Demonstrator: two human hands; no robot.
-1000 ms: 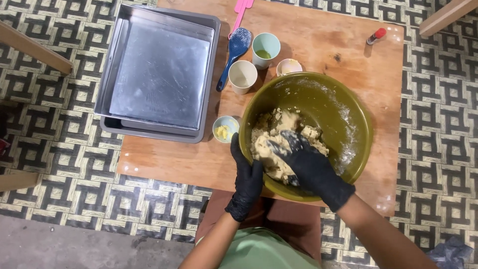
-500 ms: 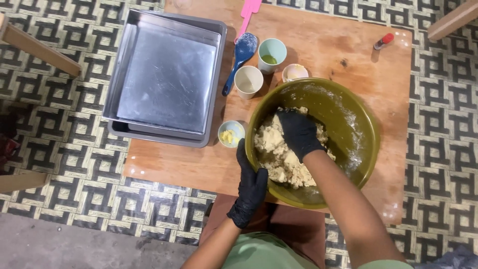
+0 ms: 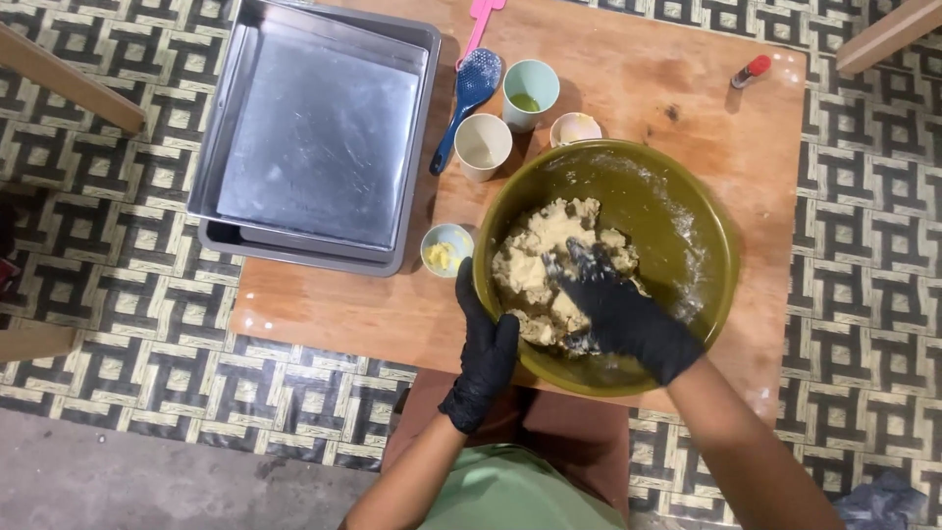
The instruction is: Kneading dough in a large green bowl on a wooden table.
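overhead view of a low wooden table (image 3: 343,304) on a patterned floor. the olive-green mixing bowl (image 3: 687,206) stands on the near right part of the table and holds a lump of pale, crumbly dough (image 3: 535,260), gathered toward the bowl's left side. the right hand (image 3: 618,309), in a black glove, lies inside the bowl on top of the dough, its fingers (image 3: 579,267) spread and curled down into the mass, dusted with flour; it presses on the dough rather than closing around a piece. the left hand (image 3: 486,358), also gloved in black, rests against the bowl's outer left wall, fingers extended upward along the rim, steadying it. just left of the bowl sits a small cup of yellow paste (image 3: 444,250). beyond the bowl stand a cream cup (image 3: 483,145), a light blue cup (image 3: 530,93) and a small pale dish (image 3: 575,128). a blue spoon (image 3: 469,98) and a pink utensil (image 3: 483,15) lie beside them. stacked metal baking trays (image 3: 319,137) occupy the table's far left. a small red-capped bottle (image 3: 751,71) lies at the far right.
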